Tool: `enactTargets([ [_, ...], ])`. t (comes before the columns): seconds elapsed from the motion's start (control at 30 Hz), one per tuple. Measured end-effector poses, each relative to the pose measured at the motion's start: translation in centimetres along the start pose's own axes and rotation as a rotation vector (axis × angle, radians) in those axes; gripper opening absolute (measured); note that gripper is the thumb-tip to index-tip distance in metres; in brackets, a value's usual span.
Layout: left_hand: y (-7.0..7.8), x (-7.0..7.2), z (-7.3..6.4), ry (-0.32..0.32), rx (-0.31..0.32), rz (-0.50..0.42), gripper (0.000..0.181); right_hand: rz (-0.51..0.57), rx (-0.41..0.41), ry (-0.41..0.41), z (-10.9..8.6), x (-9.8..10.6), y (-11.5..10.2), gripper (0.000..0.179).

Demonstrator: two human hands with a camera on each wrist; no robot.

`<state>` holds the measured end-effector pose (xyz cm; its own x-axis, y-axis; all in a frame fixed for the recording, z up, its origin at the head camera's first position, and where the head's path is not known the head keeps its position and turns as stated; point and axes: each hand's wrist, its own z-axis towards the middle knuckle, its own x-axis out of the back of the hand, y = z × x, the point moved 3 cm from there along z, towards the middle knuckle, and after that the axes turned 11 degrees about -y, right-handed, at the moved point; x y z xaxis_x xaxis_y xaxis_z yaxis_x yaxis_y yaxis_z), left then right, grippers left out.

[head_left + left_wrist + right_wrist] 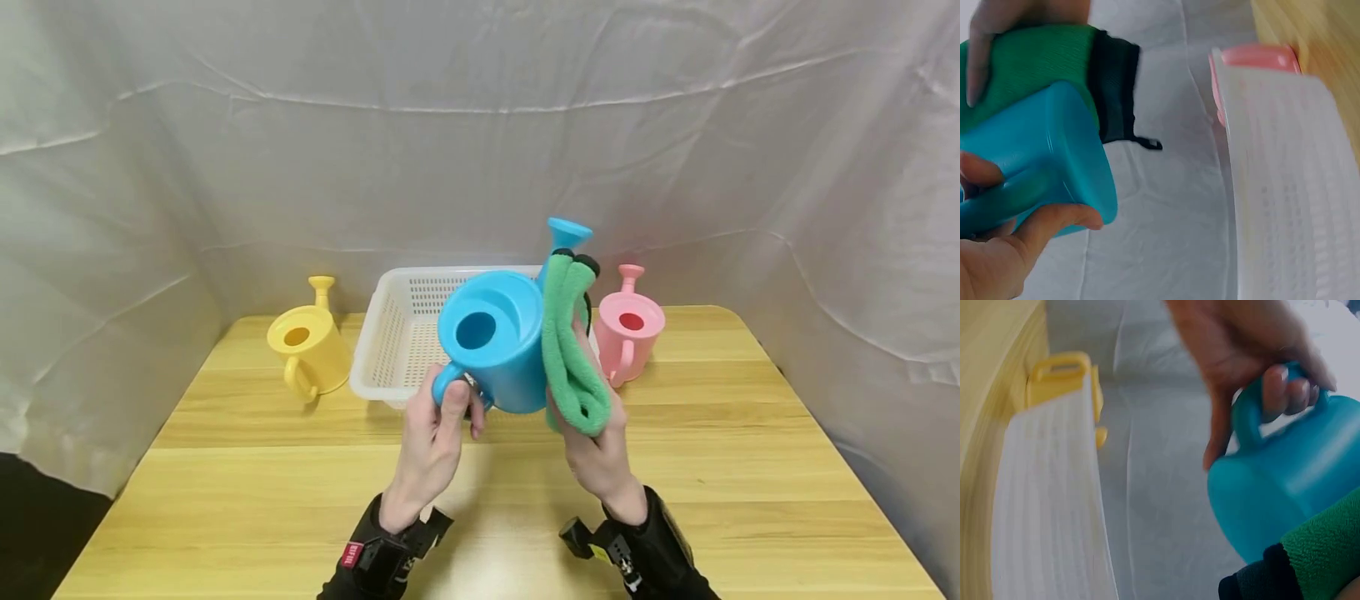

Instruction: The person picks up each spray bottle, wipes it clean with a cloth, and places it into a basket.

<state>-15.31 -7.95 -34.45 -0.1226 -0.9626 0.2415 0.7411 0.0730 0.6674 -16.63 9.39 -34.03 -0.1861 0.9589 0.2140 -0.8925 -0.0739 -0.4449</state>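
A blue watering can [517, 367] is held up over the front of the white basket, its spout pointing away to the back right. My left hand [431, 442] grips the can's handle [447, 382], and in the right wrist view its fingers pass through the loop. On the can's right side, my right hand [600, 450] holds a folded green cloth [566, 350] with black edging against the wall. The left wrist view shows the cloth [1035, 69] lying along the can's body, with a small black loop [1147, 144] hanging from its dark hem.
Behind the can stands a white perforated basket [378, 333] on the wooden table [262, 500]. A yellow watering can [322, 354] is left of it and a pink one [626, 333] right. Pale fabric [450, 183] hangs around the back and sides.
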Motion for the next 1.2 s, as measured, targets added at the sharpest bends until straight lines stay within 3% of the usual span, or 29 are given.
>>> enactTargets([
  [0.2, -0.1, 0.7, 0.1, 0.041, 0.118, -0.152, 0.034, -0.222, 0.069, -0.066, 0.4, 0.1, 0.9, 0.045],
  [0.4, -0.6, 1.1, 0.2, 0.103, 0.195, -0.416, 0.039, -0.306, 0.112, -0.118, 0.2, 0.9, 1.7, 0.040],
  [0.57, -1.0, 1.3, 0.2, 0.157, 0.265, -0.582, 0.034, -0.378, 0.236, -0.218, 0.2, 1.2, 1.5, 0.065],
  [0.67, -0.9, 1.2, 0.1, 0.144, 0.304, -0.595, 0.034, -0.420, 0.277, -0.281, 0.1, 0.8, 1.4, 0.075],
  [0.87, -0.6, 0.6, 0.1, 0.041, 0.323, -0.589, 0.037, -0.547, 0.233, -0.324, -0.2, -0.7, 1.1, 0.070],
  [1.07, -0.4, -0.2, 0.0, -0.059, 0.378, -0.558, 0.030, -0.649, 0.148, -0.272, -0.3, -1.7, 0.5, 0.071],
  [1.2, -0.5, -0.5, -0.1, -0.074, 0.392, -0.561, 0.032, -0.636, 0.079, -0.214, -0.2, -2.0, 0.4, 0.079],
])
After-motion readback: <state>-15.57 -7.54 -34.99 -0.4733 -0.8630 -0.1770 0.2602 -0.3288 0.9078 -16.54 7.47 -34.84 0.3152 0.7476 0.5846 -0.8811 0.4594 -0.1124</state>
